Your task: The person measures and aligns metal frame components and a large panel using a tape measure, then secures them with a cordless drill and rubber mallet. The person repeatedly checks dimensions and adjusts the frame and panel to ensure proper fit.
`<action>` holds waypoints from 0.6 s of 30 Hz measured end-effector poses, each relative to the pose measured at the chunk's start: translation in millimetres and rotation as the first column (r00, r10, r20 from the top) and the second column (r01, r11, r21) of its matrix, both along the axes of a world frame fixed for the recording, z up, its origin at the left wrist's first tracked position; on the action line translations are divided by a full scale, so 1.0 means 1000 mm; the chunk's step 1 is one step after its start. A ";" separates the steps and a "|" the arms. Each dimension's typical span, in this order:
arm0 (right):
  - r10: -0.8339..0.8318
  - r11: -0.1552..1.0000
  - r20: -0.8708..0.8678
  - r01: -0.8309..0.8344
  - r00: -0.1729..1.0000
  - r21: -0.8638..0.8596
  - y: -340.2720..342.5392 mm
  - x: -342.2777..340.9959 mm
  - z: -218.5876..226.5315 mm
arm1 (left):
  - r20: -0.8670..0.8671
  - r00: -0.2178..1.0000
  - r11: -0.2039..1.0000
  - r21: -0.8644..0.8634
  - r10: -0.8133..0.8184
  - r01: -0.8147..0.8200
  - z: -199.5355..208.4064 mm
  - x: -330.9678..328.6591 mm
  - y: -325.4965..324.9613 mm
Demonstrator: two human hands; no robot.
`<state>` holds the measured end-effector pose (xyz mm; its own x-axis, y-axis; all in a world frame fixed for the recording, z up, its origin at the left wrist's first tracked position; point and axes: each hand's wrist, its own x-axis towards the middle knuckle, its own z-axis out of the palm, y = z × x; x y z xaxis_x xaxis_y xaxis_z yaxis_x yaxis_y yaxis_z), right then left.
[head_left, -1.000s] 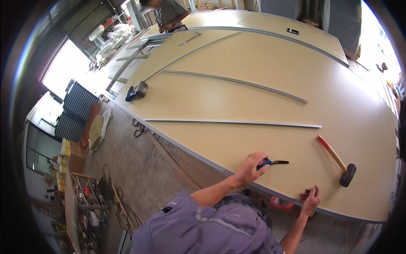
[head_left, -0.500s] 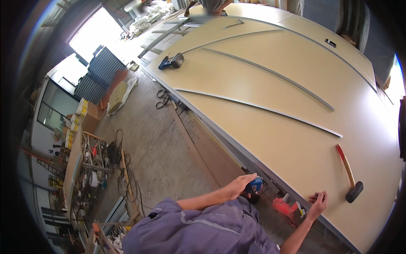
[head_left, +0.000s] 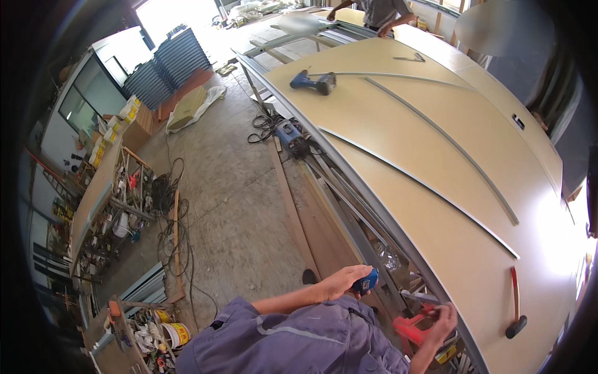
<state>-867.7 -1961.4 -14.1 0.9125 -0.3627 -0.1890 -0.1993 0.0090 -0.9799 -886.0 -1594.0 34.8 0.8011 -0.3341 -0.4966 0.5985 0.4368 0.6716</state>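
My left hand (head_left: 342, 282) is closed around a compact blue tool (head_left: 365, 282) in front of my waist; its exact kind does not show. At the near edge of the large cream panel (head_left: 405, 134), my right hand (head_left: 443, 321) has its fingers curled together. What they hold, if anything, is hidden. Just beside and below those fingers is a red tool (head_left: 408, 329), partly covered by the hand; whether they touch I cannot tell. A mallet (head_left: 516, 311) with a black head and a red-and-wood handle lies on the panel to the right of my right hand.
Long metal strips (head_left: 417, 190) and a blue cordless drill (head_left: 314, 82) lie on the panel. Beneath its left edge sits a blue power tool (head_left: 291, 138). A co-worker (head_left: 377, 15) stands at the far end. Cables (head_left: 171, 230) and a cluttered bench (head_left: 93, 206) occupy the left.
My view has shifted, so the panel sits farther right. My right hand has come down and left toward the red tool at the panel's edge. My left hand still holds the blue tool.
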 end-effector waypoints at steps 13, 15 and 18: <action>0.922 0.372 -0.161 -0.920 0.351 0.122 0.429 0.050 0.031 | 0.268 0.936 0.942 0.183 0.228 -0.282 -0.007 0.004 0.240; 0.933 0.337 -0.160 -0.938 0.322 0.079 0.466 0.067 0.017 | 0.303 0.922 0.915 0.247 0.239 -0.318 -0.017 0.004 0.263; 0.956 0.243 -0.224 -0.940 0.190 0.241 0.526 0.101 0.025 | 0.250 0.943 0.874 0.378 0.221 -0.305 0.000 0.014 0.313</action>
<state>-767.1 -1435.1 11.0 0.4602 0.7529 -0.4705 -0.3254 -0.3501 -0.8784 -871.8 -1280.6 34.6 0.9241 0.0995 -0.3690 0.3406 0.2234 0.9133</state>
